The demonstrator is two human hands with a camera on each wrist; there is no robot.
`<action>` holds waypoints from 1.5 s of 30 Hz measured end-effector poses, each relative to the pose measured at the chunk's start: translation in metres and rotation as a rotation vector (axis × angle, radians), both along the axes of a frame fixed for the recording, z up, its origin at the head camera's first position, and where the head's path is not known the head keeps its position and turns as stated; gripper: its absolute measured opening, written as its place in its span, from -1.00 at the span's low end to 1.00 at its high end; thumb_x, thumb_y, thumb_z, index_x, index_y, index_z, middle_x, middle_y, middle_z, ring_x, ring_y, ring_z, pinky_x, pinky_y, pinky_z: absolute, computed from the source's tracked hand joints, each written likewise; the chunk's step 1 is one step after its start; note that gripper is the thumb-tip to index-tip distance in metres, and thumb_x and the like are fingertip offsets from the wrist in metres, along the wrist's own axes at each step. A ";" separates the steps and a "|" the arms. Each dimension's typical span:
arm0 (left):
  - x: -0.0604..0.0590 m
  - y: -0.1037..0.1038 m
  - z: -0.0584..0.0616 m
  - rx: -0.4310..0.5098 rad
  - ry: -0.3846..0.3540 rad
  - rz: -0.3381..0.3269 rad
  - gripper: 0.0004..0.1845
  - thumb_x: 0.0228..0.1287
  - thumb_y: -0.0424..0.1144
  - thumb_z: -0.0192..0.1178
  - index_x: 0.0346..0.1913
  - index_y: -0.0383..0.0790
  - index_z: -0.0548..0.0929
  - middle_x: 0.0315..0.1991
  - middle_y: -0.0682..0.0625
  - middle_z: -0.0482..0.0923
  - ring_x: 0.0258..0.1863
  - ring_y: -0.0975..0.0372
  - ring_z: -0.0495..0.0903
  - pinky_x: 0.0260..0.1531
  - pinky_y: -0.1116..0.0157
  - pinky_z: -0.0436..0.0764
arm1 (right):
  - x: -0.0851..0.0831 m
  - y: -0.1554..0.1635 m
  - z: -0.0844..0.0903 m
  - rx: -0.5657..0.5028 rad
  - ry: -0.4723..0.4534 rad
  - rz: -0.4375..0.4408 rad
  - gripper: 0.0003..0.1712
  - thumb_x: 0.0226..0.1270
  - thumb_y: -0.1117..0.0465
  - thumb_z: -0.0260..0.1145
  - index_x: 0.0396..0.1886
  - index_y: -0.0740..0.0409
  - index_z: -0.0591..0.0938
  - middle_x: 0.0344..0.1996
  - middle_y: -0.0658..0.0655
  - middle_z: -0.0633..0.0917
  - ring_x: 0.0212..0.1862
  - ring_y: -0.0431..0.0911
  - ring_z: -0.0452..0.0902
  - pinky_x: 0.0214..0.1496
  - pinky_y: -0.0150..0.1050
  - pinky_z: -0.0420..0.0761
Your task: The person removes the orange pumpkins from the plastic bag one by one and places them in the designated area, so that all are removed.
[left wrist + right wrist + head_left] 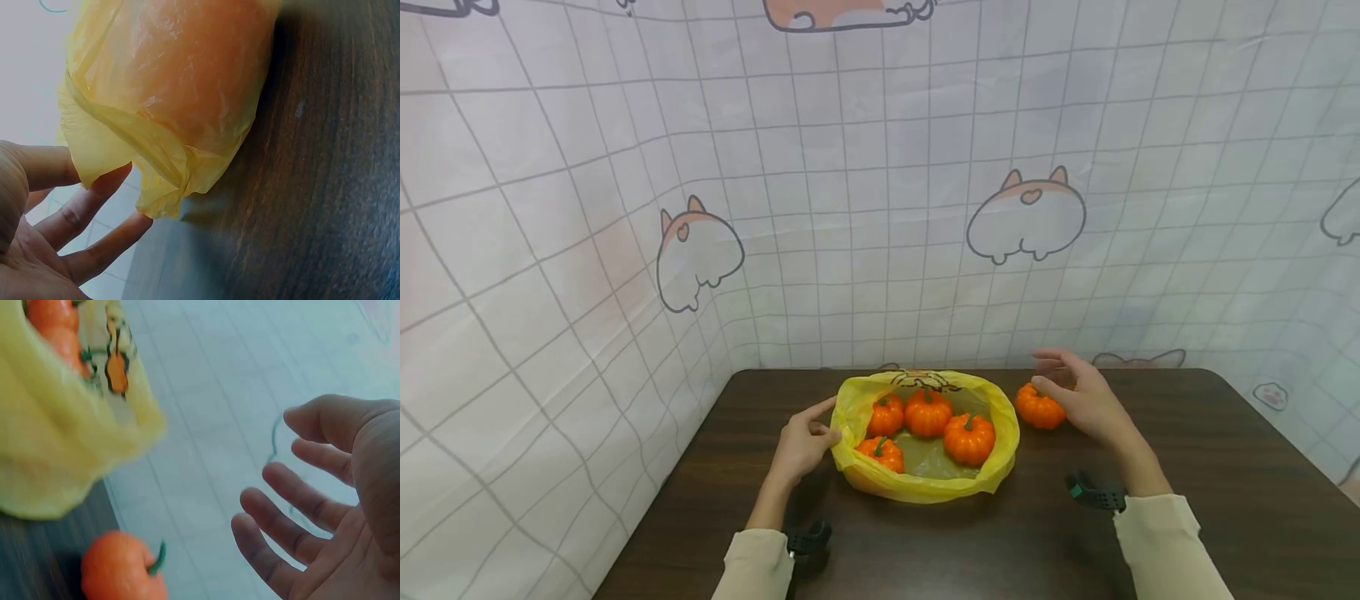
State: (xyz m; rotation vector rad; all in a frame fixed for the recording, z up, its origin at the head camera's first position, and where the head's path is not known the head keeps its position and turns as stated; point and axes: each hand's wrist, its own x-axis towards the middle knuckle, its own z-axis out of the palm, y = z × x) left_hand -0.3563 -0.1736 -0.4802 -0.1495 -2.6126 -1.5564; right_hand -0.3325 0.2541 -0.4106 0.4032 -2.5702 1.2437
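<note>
A yellow plastic bag (pixel 925 492) stands on the table with its mouth wide open. Several small orange pumpkins (pixel 968 439) with green stems lie inside it. At the bag's left rim, my left hand (pixel 801 446) holds the thin plastic with its fingers; in the left wrist view, part of the bag covers some fingertips. My right hand (pixel 1086 404) is at a loose pumpkin (pixel 1039 407) to the right of the bag, its fingers spread and relaxed. The right wrist view shows that pumpkin (pixel 122 569) apart from the fingers, and nothing in the palm.
The dark wooden table (pixel 925 550) reaches back to a white gridded cloth (pixel 880 192) with cartoon animals, which also hangs along the left and right sides. A bit of orange shows behind the right hand. Dark bands sit on both wrists.
</note>
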 end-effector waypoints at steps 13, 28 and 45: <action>0.000 0.000 0.002 0.021 -0.003 0.003 -0.38 0.21 -0.30 0.29 0.31 0.22 0.46 -0.39 -0.06 0.69 -0.77 0.26 0.16 -0.74 0.36 0.21 | 0.007 -0.062 -0.004 0.021 -0.024 0.195 -0.49 0.33 0.01 0.29 0.25 -0.04 0.46 0.08 0.15 0.59 0.06 0.05 0.53 -0.02 -0.07 0.60; 0.001 -0.001 0.002 0.021 -0.002 0.001 -0.38 0.20 -0.31 0.29 0.31 0.22 0.47 -0.39 -0.07 0.70 -0.76 0.26 0.18 -0.73 0.35 0.22 | 0.000 -0.075 -0.026 0.137 -0.114 0.150 -0.43 0.25 0.10 0.37 0.25 -0.01 0.44 0.14 0.20 0.55 0.14 0.18 0.51 0.04 0.04 0.58; 0.002 -0.002 0.002 0.017 -0.001 -0.015 -0.37 0.19 -0.31 0.29 0.32 0.22 0.45 -0.39 -0.05 0.70 -0.76 0.26 0.16 -0.72 0.35 0.20 | -0.006 -0.073 -0.040 0.196 -0.161 0.146 -0.29 0.20 0.12 0.41 0.31 0.22 0.39 0.23 0.29 0.48 0.12 0.18 0.53 0.00 -0.01 0.61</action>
